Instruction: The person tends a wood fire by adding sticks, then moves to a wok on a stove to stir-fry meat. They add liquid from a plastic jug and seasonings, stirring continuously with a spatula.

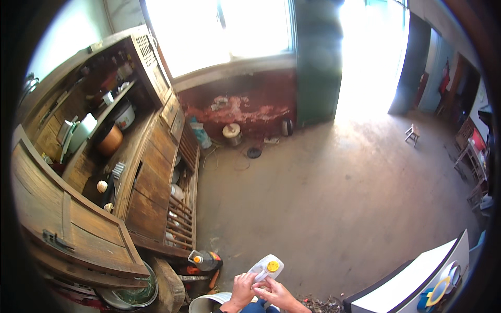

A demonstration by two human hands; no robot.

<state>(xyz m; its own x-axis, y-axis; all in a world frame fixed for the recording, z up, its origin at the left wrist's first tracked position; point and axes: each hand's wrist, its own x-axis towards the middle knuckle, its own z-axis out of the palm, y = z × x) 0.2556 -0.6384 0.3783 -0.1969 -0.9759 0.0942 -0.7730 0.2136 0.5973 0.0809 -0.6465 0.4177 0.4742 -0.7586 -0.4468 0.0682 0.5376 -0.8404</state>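
Note:
A clear plastic bottle [262, 265] with a yellow screw cap [272, 267] is held low in front of me, tilted, its cap facing up towards the camera. My left hand [242, 290] grips its near left side. Close beside it, my right hand [275, 293] has its fingers bent at the bottle's near end, against my left fingers. Whether the right fingers also grip the bottle is hard to see. Just below my hands is the rim of a white bucket [203, 303], partly hidden by my left arm.
At left stands a wooden cupboard [150, 184] with its door [78, 219] swung out. A large dark bottle [207, 261] is on the floor beside it. A white-topped surface [407, 277] is at lower right. A small stool [412, 133] stands farther off, near the bright doorway.

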